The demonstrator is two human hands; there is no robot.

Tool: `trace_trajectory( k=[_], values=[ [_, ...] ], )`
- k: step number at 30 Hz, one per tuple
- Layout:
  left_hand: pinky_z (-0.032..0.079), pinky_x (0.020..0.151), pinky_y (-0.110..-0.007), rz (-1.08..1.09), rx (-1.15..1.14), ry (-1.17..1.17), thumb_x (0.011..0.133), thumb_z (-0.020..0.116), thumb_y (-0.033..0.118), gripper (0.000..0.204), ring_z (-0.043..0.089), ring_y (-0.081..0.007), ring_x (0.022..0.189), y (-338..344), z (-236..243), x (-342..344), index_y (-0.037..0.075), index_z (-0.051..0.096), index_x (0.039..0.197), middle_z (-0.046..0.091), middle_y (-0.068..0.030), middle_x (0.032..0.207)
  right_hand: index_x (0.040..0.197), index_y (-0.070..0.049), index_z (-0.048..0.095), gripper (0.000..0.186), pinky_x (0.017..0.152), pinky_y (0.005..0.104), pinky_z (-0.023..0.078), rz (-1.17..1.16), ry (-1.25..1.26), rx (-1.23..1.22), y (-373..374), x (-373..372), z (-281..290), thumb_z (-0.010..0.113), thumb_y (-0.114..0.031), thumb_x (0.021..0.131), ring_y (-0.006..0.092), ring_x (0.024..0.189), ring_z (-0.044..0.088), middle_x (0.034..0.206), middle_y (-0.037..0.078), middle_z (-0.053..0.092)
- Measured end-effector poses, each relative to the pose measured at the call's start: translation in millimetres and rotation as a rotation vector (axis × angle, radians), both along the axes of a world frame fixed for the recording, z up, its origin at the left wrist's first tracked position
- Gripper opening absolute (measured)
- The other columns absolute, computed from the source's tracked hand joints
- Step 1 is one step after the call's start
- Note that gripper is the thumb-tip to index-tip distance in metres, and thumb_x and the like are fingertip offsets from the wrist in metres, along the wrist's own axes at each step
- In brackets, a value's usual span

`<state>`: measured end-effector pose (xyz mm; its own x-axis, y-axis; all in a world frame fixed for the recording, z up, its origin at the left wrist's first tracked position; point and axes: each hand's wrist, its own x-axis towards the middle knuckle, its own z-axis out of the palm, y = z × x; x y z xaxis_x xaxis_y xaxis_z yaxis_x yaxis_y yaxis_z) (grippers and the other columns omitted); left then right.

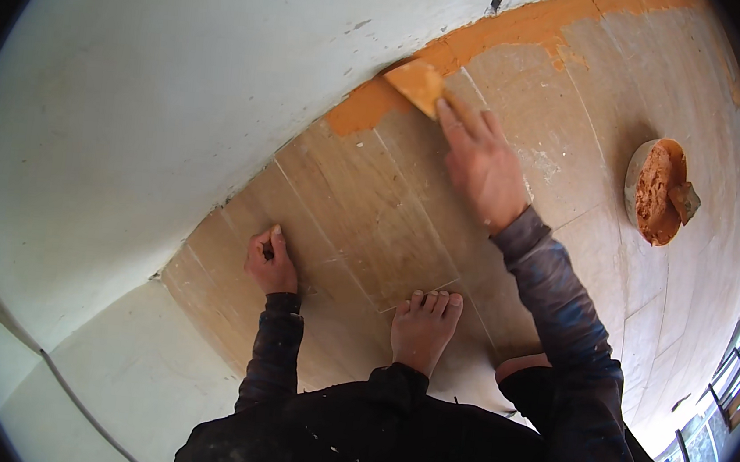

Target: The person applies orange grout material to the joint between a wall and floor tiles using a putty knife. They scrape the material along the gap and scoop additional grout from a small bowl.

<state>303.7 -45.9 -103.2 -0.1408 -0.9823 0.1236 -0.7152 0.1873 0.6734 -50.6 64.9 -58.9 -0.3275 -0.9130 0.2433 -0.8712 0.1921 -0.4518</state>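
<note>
Right hand [481, 166] grips a scraper [418, 84], pressing orange paste [363, 107] into the wall joint just beyond; left hand [270, 262], curled, braces on the floor [363, 213].

Layout. The tiled floor [371, 222] runs from lower left to upper right, with the wall [153, 98] to its left. Along the joint where floor meets wall lies a band of paste [493, 35]. The right hand [481, 166] holds a scraper [416, 84] against this band. The left hand [270, 262] rests on the floor near the wall, left of a bare foot [425, 328]. A bowl [655, 190] of paste, a tool [683, 201] in it, sits on the floor to the right, well apart from the hands.
</note>
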Motion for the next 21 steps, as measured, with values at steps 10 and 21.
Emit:
trace_trajectory(
  k=[10,21],
  values=[
    [0.042,0.058,-0.027,0.009,-0.006,-0.013,0.097,0.074,0.015,0.016,0.049,-0.0088,0.063,-0.4,-2.3,0.0,0.004,0.068,0.088,0.058,0.0002,0.069,0.135,0.003,0.058,0.047,0.092,0.0372,0.057,-0.092,0.105,0.188,-24.4,11.0,-0.4,0.057,-0.010,0.089,0.0299,0.118,0.057,0.143,0.014,0.054],
    [0.043,0.059,-0.027,0.000,-0.016,-0.016,0.096,0.074,0.016,0.015,0.051,-0.0095,0.062,-1.1,-5.8,1.2,0.003,0.069,0.090,0.060,-0.0006,0.070,0.140,0.001,0.056,0.055,0.096,0.0392,0.055,0.149,-0.232,-0.016,-9.4,53.1,1.8,0.063,-0.007,0.086,0.0353,0.117,0.059,0.129,0.020,0.063]
  ],
)
